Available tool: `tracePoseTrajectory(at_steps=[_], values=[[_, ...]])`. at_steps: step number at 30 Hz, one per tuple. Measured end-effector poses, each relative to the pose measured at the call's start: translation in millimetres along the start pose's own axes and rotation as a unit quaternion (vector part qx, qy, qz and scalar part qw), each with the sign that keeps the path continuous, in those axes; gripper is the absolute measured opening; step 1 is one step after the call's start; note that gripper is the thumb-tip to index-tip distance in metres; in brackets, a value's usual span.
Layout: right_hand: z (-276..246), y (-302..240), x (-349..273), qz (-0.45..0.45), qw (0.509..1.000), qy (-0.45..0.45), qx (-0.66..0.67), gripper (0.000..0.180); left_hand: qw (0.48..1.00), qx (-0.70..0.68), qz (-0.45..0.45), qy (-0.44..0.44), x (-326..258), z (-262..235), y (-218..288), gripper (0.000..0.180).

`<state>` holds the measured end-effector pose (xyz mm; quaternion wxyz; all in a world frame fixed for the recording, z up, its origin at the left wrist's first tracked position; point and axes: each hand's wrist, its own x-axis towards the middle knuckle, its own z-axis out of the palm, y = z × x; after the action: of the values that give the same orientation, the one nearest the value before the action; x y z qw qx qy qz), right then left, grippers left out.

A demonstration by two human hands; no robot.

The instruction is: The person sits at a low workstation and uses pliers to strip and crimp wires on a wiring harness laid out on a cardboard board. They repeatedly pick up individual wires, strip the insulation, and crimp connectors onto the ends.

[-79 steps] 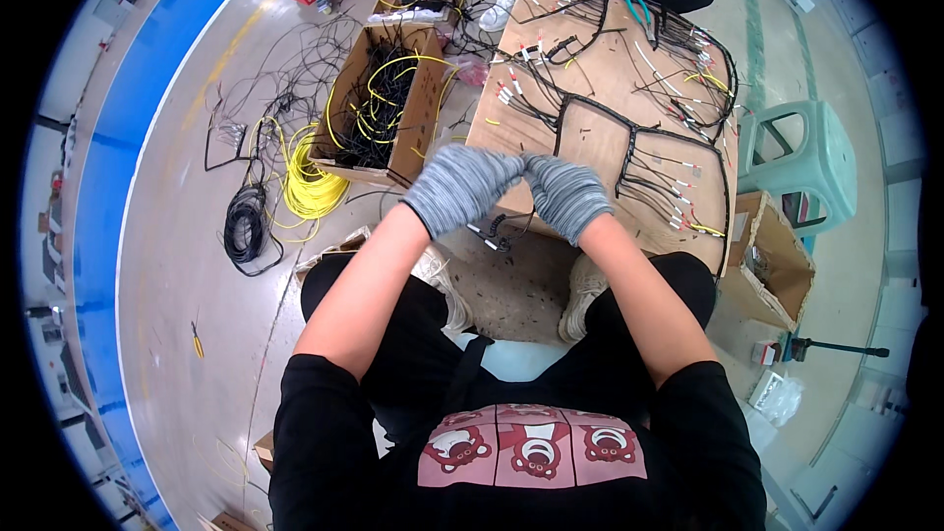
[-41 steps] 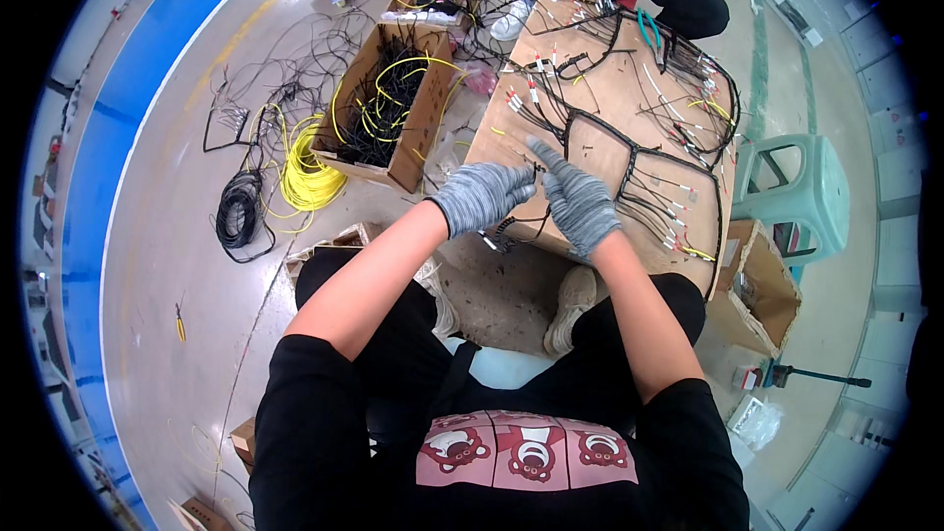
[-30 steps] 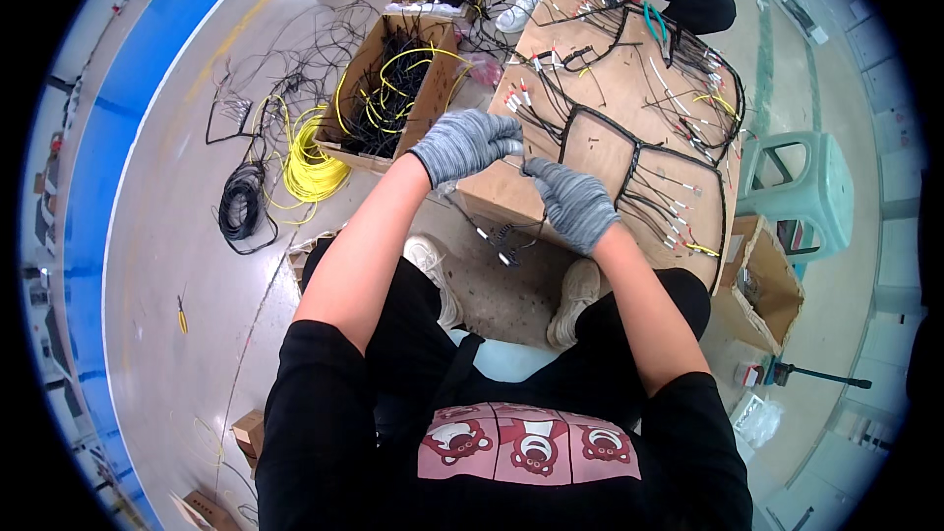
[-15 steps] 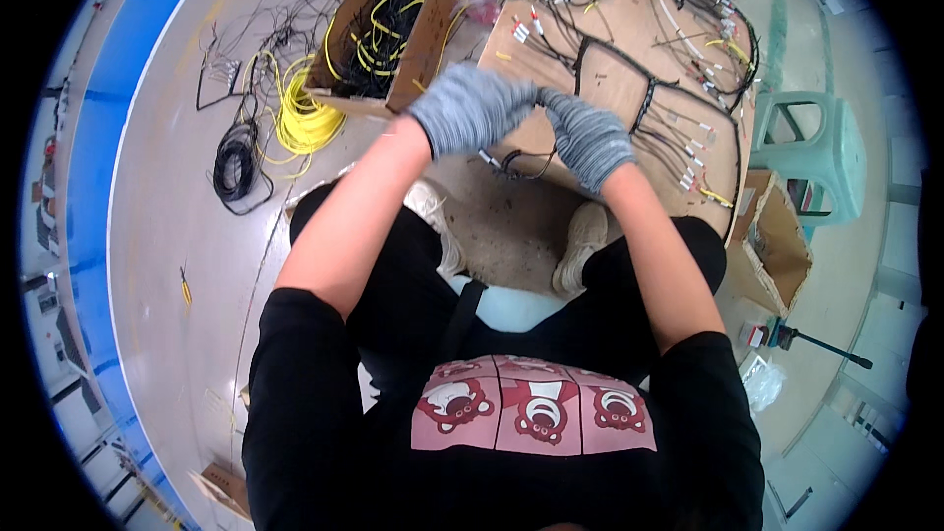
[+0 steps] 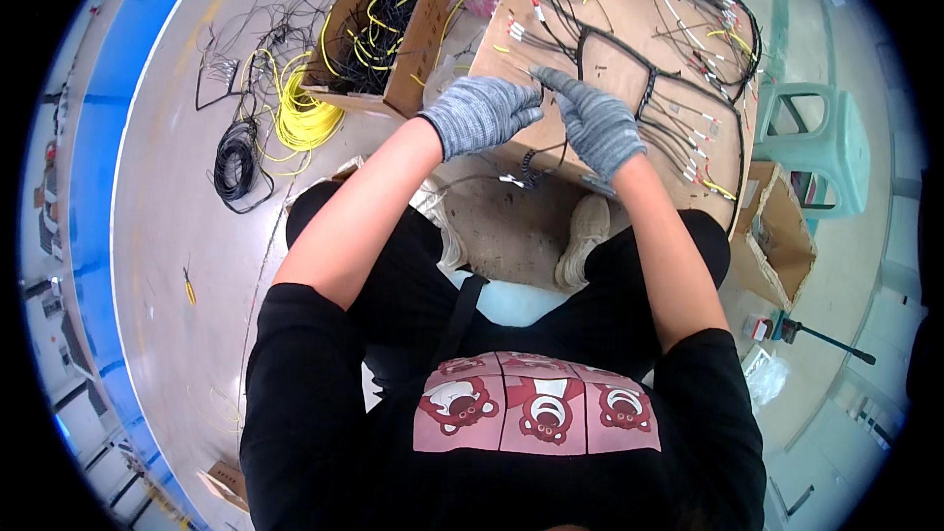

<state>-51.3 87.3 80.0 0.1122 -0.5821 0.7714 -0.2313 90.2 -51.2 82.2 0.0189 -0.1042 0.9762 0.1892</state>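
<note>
Harness work is mid-way by my read — most of the black wire bundle [image 5: 629, 54] is already routed across the tilted brown wooden layout board [image 5: 511, 34], with a closed loop in the middle and many branch ends carrying white and red tags fanned toward the right edge. My left hand in its grey knit glove [image 5: 482, 113] sits at the board's lower left edge, fingers curled in a loose clench; I can't tell whether they pinch a wire. My right hand, also grey-gloved [image 5: 595, 123], is just beside it, forefinger stretched toward the bundle's lower left run, other fingers folded; contact with a wire is too small to confirm. A thin black lead with a small coiled section and white connector [image 5: 521, 172] hangs loose below the board edge between both hands — looks like the piece not yet laid in. Plenty of stock left: open cardboard box of black and yellow wires [image 5: 383, 25] to the left, yellow wire coil [image 5: 300, 118] and black cable coil [image 5: 234, 152] on the grey floor beside it. Green plastic stool [image 5: 821, 138] and a smaller cardboard box [image 5: 782, 236] stand to the right. I'd judge the main trunk done, with loose branches and the hanging lead remaining.
</note>
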Motion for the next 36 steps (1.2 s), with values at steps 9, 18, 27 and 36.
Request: tracePoseTrajectory(at_steps=[9, 18, 27, 36], values=[[-2, -10, 1, -0.026, 0.992, -0.047, 0.119, 0.031, 0.943, -0.325, -0.049, 0.045, 17, -10, -62, 0.044], [3, 1, -1, -0.016, 1.0, 0.012, -0.003, 0.04, 1.0, 0.008, -0.014, -0.012, -2, -13, 4, 0.041], [3, 0, 1, -0.034, 0.997, -0.019, 0.067, 0.031, 0.96, -0.271, -0.047, 0.042, 20, -14, -55, 0.041], [-2, -3, -3, 0.025, 0.999, -0.025, 0.02, 0.042, 0.999, -0.009, -0.035, -0.003, 0, -1, 0, 0.044]])
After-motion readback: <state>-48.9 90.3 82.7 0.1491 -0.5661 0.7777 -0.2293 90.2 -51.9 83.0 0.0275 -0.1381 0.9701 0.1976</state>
